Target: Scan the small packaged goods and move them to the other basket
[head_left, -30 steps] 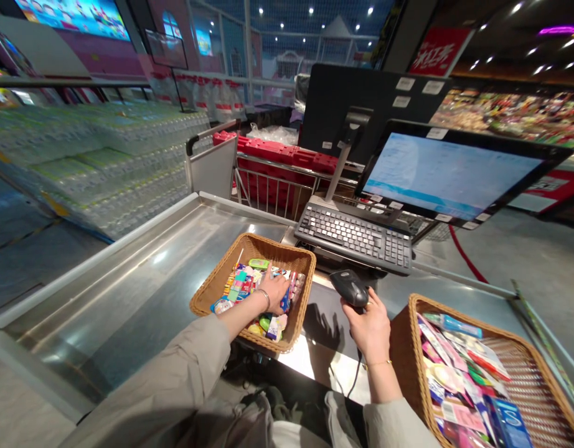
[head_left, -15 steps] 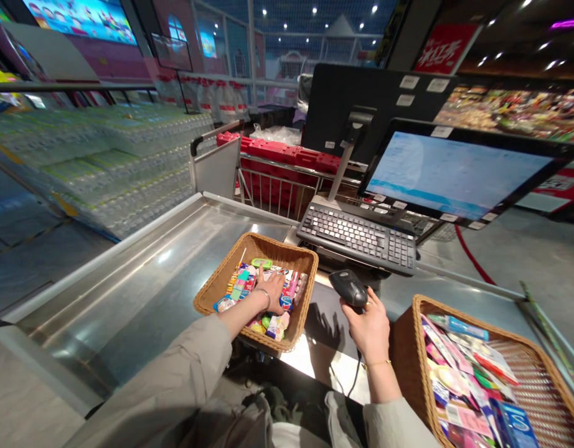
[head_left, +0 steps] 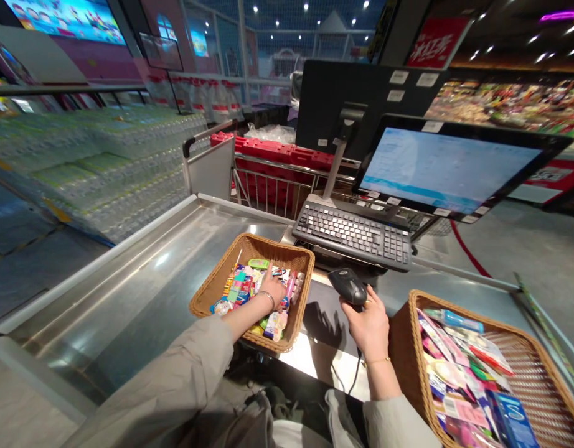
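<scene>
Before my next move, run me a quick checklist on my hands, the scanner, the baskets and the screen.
1. Right hand gripping the black scanner: ok.
2. Left hand inside the left basket, over the small goods: ok.
3. Left hand holding one item firmly: cannot tell, its grip is hidden.
4. Scanner clear of the left basket: ok, a gap shows between them.
5. Both hands free of the right basket: ok.
6. Screen text: cannot tell; lit, but too small to read.
</scene>
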A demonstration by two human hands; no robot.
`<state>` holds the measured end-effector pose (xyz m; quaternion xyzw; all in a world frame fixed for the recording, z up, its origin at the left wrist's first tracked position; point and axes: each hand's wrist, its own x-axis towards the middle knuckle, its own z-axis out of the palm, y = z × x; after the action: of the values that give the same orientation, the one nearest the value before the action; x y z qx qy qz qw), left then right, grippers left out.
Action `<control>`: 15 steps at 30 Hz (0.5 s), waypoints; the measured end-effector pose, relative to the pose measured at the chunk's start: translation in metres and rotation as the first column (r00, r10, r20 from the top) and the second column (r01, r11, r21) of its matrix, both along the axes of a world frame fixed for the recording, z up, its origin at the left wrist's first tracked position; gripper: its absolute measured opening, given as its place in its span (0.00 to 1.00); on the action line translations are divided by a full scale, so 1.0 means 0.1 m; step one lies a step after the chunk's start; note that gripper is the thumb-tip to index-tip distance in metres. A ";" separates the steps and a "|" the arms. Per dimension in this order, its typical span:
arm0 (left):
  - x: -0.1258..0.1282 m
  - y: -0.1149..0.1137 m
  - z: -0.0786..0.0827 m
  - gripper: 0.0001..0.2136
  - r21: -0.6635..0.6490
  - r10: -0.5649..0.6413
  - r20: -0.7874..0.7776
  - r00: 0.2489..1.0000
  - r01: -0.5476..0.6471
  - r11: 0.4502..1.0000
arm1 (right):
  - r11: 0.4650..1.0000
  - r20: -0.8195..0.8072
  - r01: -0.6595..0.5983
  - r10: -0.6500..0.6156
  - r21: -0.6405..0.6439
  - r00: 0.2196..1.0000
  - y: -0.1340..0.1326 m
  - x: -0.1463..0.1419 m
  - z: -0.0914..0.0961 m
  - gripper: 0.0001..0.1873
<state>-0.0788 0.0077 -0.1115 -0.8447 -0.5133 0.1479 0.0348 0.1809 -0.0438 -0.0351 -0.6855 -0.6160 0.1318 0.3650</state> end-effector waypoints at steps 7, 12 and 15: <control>-0.16 -0.04 0.08 0.06 0.074 -0.062 0.084 0.995 0.056 0.996 | 1.000 -0.010 -0.003 0.004 0.014 1.000 0.04 0.02 0.04 0.15; -0.34 -0.02 0.23 0.09 0.122 0.000 0.159 0.987 -0.020 0.992 | 0.999 -0.015 -0.023 0.023 0.023 1.000 0.06 0.00 0.06 0.14; -0.47 -0.02 0.30 0.11 0.148 0.102 0.186 0.977 -0.130 0.980 | 0.999 -0.012 -0.038 0.038 0.031 0.999 0.08 -0.03 0.07 0.15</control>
<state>-0.1256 0.0056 -0.0812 -0.8175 -0.5731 0.0323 0.0474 0.1779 -0.0360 -0.0285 -0.6671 -0.6285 0.1337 0.3770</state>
